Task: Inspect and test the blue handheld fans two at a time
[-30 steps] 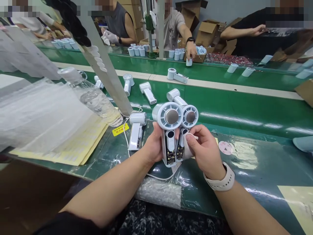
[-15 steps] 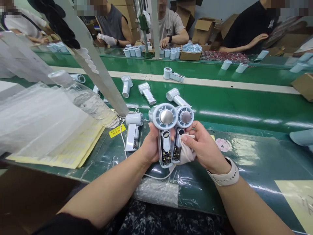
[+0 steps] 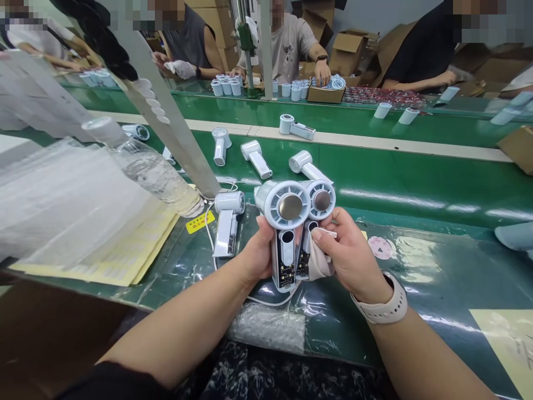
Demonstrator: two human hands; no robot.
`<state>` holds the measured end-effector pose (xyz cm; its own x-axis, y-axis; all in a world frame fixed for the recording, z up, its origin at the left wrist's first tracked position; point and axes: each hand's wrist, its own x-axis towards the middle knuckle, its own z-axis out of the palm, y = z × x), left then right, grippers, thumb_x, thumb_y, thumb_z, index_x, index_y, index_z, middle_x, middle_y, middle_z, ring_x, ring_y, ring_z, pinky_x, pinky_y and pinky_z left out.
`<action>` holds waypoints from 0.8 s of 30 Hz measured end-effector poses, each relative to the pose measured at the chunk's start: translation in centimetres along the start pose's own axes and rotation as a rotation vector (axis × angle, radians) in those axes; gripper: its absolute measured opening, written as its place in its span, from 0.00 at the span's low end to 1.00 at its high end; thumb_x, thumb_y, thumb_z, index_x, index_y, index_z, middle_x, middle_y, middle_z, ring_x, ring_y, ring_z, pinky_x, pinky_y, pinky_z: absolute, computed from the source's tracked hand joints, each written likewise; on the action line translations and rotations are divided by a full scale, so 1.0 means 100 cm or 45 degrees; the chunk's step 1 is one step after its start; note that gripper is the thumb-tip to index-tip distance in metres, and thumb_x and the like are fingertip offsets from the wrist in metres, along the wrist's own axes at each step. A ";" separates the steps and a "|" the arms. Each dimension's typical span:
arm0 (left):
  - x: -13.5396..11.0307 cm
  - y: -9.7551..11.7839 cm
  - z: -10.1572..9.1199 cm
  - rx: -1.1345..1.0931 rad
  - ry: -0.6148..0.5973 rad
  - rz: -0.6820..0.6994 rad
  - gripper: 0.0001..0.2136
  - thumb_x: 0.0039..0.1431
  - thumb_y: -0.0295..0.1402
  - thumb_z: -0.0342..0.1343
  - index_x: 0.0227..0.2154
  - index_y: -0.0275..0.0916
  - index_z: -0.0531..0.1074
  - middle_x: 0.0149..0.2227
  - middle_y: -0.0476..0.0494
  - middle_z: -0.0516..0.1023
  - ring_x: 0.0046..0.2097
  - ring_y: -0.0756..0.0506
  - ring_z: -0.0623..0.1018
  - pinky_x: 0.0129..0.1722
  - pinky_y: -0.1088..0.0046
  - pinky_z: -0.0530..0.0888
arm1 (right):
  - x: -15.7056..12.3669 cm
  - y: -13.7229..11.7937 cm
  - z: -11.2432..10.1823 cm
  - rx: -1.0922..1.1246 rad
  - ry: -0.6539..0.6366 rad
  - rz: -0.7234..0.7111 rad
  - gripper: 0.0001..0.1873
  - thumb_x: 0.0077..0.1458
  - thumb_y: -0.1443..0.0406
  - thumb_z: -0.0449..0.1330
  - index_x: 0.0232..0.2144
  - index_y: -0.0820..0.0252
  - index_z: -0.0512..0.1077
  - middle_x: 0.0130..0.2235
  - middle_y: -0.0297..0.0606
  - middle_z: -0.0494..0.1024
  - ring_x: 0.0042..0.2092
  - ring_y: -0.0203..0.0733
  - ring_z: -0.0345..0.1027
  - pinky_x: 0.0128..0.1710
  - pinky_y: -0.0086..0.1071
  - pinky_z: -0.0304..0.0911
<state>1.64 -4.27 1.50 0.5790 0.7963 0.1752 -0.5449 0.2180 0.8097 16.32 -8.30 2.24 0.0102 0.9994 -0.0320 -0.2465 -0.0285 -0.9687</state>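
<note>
My left hand (image 3: 261,250) is closed on a pale blue handheld fan (image 3: 287,261), its round head up and its handle uncovered, showing a dark circuit board. Right beside it, a second handheld fan (image 3: 321,201) of the same kind is gripped in my right hand (image 3: 347,244). A white cloth (image 3: 321,264) is bunched between my right fingers and that fan's handle. The two fan heads touch or nearly touch. On the table left of my hands, another handheld fan (image 3: 227,222) stands upright with part of its board showing.
Several fans, including one fan (image 3: 256,159), lie on the green conveyor (image 3: 375,172) ahead. A slanted post (image 3: 175,128), a plastic bottle (image 3: 154,172) and stacked plastic bags (image 3: 75,194) are at left. Across the belt, co-workers sit by blue cups and a cardboard box (image 3: 326,94).
Both fans have tilted slightly, turning their round faces upward and nearer to me. Across the belt, a co-worker's hand has moved into the cardboard box. Fans on the conveyor have shifted slightly right.
</note>
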 end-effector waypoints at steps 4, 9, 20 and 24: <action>0.000 0.000 -0.001 -0.012 -0.002 -0.029 0.34 0.46 0.71 0.50 0.20 0.38 0.70 0.20 0.47 0.66 0.24 0.48 0.68 0.24 0.69 0.66 | -0.001 -0.002 -0.008 -0.015 -0.052 0.019 0.18 0.54 0.56 0.67 0.32 0.52 0.60 0.26 0.24 0.65 0.22 0.31 0.55 0.20 0.27 0.53; 0.000 0.003 0.000 -0.095 0.028 -0.067 0.34 0.46 0.71 0.51 0.20 0.39 0.69 0.26 0.40 0.73 0.36 0.38 0.76 0.32 0.64 0.72 | -0.003 -0.001 -0.007 -0.026 -0.068 0.016 0.15 0.55 0.58 0.66 0.35 0.51 0.62 0.28 0.25 0.68 0.23 0.32 0.59 0.20 0.28 0.56; -0.002 0.007 0.002 -0.079 0.168 0.072 0.28 0.45 0.65 0.61 0.26 0.40 0.75 0.32 0.41 0.78 0.46 0.37 0.79 0.41 0.63 0.77 | 0.002 -0.012 -0.023 -0.761 0.550 -0.483 0.12 0.59 0.54 0.63 0.44 0.49 0.77 0.57 0.43 0.69 0.61 0.54 0.59 0.63 0.54 0.53; -0.006 0.004 0.000 0.013 0.231 0.150 0.26 0.42 0.60 0.67 0.34 0.42 0.78 0.34 0.44 0.80 0.49 0.36 0.78 0.45 0.64 0.77 | 0.000 -0.005 -0.006 -0.372 -0.014 -0.281 0.23 0.61 0.53 0.61 0.57 0.45 0.70 0.63 0.41 0.67 0.66 0.53 0.57 0.67 0.56 0.49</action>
<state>1.08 -4.61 1.73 0.3925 0.9046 0.1664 -0.5960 0.1123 0.7951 17.08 -8.34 2.61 0.0217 0.9821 0.1871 0.0474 0.1859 -0.9814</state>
